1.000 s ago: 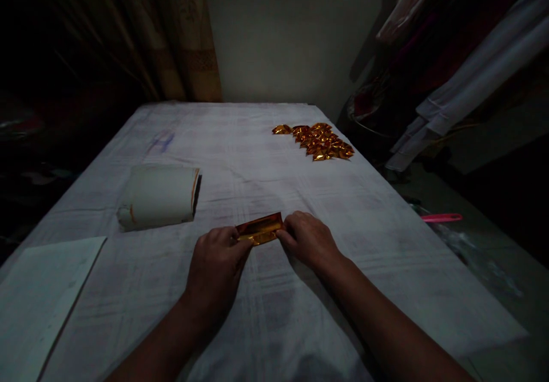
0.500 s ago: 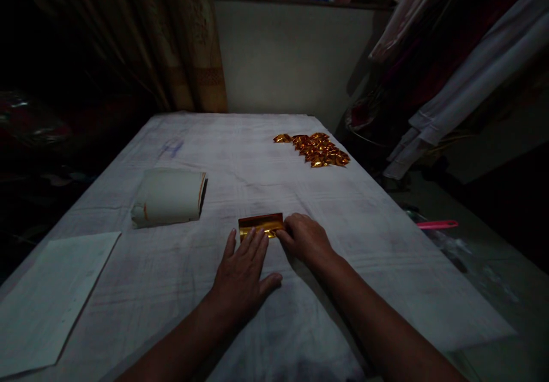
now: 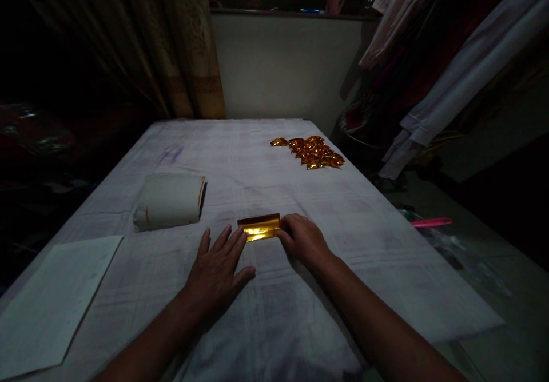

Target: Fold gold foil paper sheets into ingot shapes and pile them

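A folded strip of shiny gold foil paper (image 3: 259, 230) lies on the cloth-covered table (image 3: 240, 193), in front of me. My left hand (image 3: 217, 265) rests flat with its fingers spread, its fingertips touching the strip's left end. At the right end, the curled fingers and thumb of my right hand (image 3: 303, 238) pinch the edge of the foil paper. Farther back on the right lies a cluster of several folded gold foil pieces (image 3: 317, 152).
A rolled or folded grey-white bundle (image 3: 169, 202) lies left of my hands. Nearer on the left is a flat white sheet (image 3: 60, 302). Clothes (image 3: 454, 79) hang at the right, above a pink-handled object (image 3: 433, 222) beside the table. A curtain (image 3: 184, 56) hangs behind.
My left hand has slid left along the foil paper, uncovering more of its shiny face. My right hand stays at the right end. The view has shifted slightly.
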Action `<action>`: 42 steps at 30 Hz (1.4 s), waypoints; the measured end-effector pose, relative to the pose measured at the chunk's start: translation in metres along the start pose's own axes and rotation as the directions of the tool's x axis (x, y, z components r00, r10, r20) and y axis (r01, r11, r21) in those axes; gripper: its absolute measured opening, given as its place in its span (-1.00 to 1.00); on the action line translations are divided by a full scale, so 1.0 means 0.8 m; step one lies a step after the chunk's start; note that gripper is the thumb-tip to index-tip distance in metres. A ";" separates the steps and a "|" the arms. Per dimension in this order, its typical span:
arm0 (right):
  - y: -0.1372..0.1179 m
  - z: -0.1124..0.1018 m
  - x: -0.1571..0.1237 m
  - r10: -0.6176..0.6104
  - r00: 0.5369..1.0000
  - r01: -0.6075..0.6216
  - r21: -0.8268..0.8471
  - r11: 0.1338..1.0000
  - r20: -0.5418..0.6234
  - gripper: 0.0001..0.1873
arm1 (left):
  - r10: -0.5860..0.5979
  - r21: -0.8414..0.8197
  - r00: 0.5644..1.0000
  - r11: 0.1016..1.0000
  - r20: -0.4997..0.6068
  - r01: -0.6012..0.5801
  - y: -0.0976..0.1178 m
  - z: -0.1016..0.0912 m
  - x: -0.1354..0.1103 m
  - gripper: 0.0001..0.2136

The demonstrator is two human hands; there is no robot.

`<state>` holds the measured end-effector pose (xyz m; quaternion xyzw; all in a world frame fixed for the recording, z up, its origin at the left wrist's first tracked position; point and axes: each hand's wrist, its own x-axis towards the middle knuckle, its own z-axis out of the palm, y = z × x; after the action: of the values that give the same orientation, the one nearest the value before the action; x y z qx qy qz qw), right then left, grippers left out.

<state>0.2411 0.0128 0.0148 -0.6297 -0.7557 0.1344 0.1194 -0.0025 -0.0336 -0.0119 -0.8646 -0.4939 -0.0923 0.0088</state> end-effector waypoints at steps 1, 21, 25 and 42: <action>0.001 0.003 -0.003 0.008 0.999 -0.008 0.020 1.000 -0.033 -0.80 | -0.001 -0.001 1.000 1.000 0.002 0.001 0.000 0.000 0.000 -0.39; -0.018 0.026 -0.065 -0.117 0.992 0.120 -0.088 0.989 0.040 -0.45 | 0.000 0.071 1.000 0.997 0.011 -0.001 0.004 -0.002 0.004 -0.43; -0.014 0.030 -0.069 -0.065 0.998 0.066 -0.091 0.994 0.013 -0.44 | -0.018 0.094 0.999 0.995 -0.030 0.021 0.013 -0.003 0.009 -0.44; -0.017 0.029 -0.070 -0.064 0.998 0.062 -0.085 0.995 -0.023 -0.48 | 0.012 -0.013 0.999 1.000 0.041 -0.011 0.014 0.000 0.003 -0.48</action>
<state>0.2306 -0.0454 -0.0029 -0.6118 -0.7785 0.0908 0.1067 0.0084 -0.0374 -0.0110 -0.8691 -0.4885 -0.0777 -0.0064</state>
